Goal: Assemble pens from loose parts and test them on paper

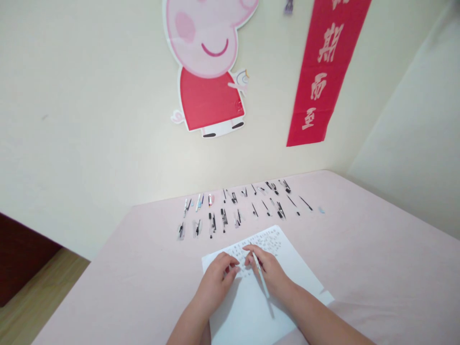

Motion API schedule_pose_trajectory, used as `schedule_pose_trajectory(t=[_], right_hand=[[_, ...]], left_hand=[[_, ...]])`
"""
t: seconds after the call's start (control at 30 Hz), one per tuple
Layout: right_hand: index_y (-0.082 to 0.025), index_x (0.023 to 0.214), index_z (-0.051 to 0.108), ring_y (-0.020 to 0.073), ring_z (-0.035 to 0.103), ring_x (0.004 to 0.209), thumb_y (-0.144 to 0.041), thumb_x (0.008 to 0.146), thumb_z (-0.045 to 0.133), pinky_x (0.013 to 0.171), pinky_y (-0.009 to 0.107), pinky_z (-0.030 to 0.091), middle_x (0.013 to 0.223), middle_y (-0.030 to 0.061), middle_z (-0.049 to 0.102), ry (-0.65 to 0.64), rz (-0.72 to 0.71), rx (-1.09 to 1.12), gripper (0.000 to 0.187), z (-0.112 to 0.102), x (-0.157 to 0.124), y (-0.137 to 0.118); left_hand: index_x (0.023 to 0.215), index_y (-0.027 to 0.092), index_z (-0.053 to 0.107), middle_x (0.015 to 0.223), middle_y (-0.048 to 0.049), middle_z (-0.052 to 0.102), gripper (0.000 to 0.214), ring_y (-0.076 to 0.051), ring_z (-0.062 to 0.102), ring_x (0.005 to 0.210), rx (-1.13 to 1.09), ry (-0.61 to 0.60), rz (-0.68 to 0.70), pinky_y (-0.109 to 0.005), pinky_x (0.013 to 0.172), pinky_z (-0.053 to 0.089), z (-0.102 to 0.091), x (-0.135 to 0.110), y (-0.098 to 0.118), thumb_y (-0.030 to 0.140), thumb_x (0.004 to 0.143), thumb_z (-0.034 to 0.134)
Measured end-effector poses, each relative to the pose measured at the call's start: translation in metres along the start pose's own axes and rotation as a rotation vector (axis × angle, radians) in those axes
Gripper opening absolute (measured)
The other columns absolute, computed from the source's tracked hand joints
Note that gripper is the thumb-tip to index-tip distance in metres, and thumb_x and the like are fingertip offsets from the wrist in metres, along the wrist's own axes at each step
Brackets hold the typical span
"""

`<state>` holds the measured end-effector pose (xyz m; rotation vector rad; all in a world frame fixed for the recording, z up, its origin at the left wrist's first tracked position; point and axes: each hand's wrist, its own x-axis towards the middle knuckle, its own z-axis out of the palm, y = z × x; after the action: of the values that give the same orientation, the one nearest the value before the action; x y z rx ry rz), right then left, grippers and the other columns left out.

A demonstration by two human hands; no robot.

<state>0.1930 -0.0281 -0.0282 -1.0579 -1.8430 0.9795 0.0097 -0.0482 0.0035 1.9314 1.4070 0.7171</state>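
The right hand (pixel 272 269) grips a pale pen (pixel 261 276) slantwise over the written-on sheet (pixel 233 323). The left hand (pixel 217 278) curls there; whether it pinches anything, I can't tell. Beyond, whether clear pieces (pixel 182 235) enclose dark pen parts (pixel 214 222) is hard to see.

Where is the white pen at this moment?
In the head view, the white pen is in the right hand, slanting over the paper, right of the left hand.

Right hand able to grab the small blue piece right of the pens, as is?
Probably not cleanly: the right hand holds a pale pen. The way over the paper and pink tabletop to the blue piece looks free, though.
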Motion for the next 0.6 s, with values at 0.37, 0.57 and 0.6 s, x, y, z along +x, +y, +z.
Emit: schedule_pose_trajectory(t=[0.37, 0.57, 0.6], right_hand=[[-0.021, 0.126, 0.049, 0.0185, 0.059, 0.087, -0.015, 0.081, 0.042, 0.079, 0.031, 0.045, 0.107, 0.0074, 0.063, -0.034, -0.029, -0.171, 0.046, 0.005, -0.004, -0.019], [-0.022, 0.136, 0.036, 0.0158, 0.061, 0.071, -0.018, 0.085, 0.037, 0.067, 0.027, 0.046, 0.086, 0.0029, 0.068, -0.038, -0.005, -0.210, 0.051, 0.002, -0.004, -0.028], [-0.022, 0.136, 0.036, 0.0153, 0.060, 0.068, -0.019, 0.085, 0.037, 0.065, 0.027, 0.046, 0.085, 0.0026, 0.068, -0.010, 0.015, -0.220, 0.051, -0.002, -0.003, -0.030]], left_hand=[[0.082, 0.015, 0.060, 0.073, -0.0032, 0.061, 0.025, -0.016, 0.055, 0.068, -0.441, -0.083, -0.091, -0.026, 0.065, 0.041, 0.015, 0.004, 0.003, 0.038, 0.080, 0.050], [0.075, 0.016, 0.057, 0.065, -0.0005, 0.055, 0.022, -0.015, 0.050, 0.063, -0.443, -0.026, -0.105, -0.026, 0.062, 0.039, 0.018, 0.007, -0.003, 0.037, 0.078, 0.051], [0.075, 0.016, 0.056, 0.063, 0.0001, 0.054, 0.022, -0.015, 0.049, 0.063, -0.452, -0.007, -0.115, -0.026, 0.062, 0.039, 0.018, 0.007, -0.004, 0.037, 0.077, 0.051]])
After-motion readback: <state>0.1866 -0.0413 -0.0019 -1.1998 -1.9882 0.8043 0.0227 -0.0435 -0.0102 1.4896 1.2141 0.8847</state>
